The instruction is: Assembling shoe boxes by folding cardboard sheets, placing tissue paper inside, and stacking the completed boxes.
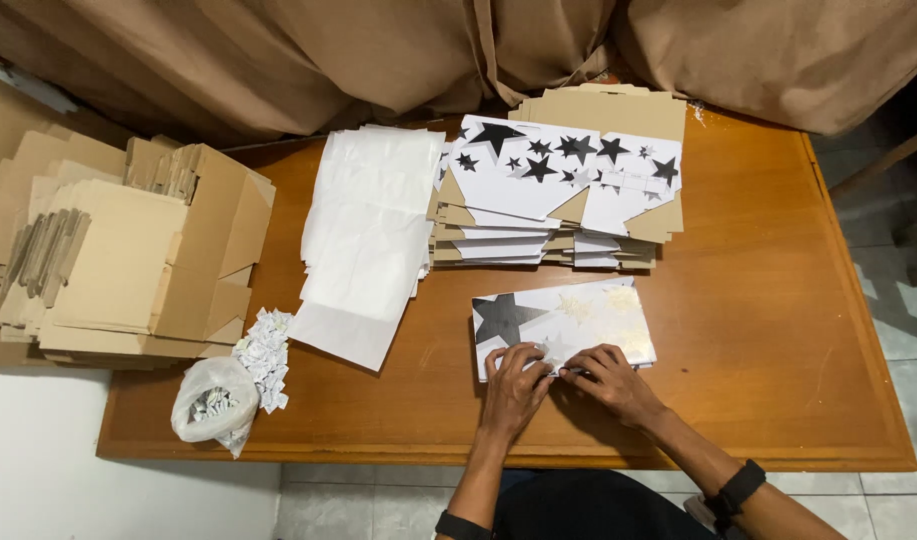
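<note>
meanwhile both hands were down on the near edge of a folded star-printed box (563, 322), a flat white rectangle with one big black star and paler stars, lying on the wooden table (758, 330). the left hand (513, 385) lay palm down with its fingers pressed onto the box's front edge, and the right hand (613, 380) lay just beside it, fingertips flat on the same edge; the two met near the middle of that edge, with fingers pressing rather than pinching, and neither hand lifted anything. straight beyond the hands, past the box, sat a stack of flattened star-printed cartons (558, 190), brown card showing at their sides. beyond and to the left of the hands lay a pile of white paper sheets (363, 230), overlapping loosely, with one corner hanging toward the front edge of the table. farther left of the hands, near the table's front corner, a clear plastic bag (210, 405) held small white packets, and more of the small packets (263, 350) were spilled just beside it. past that, off the table's left end, brown cardboard boxes (128, 250) were heaped. a brown curtain (398, 50) hung behind everything. a dark band showed at each wrist.
</note>
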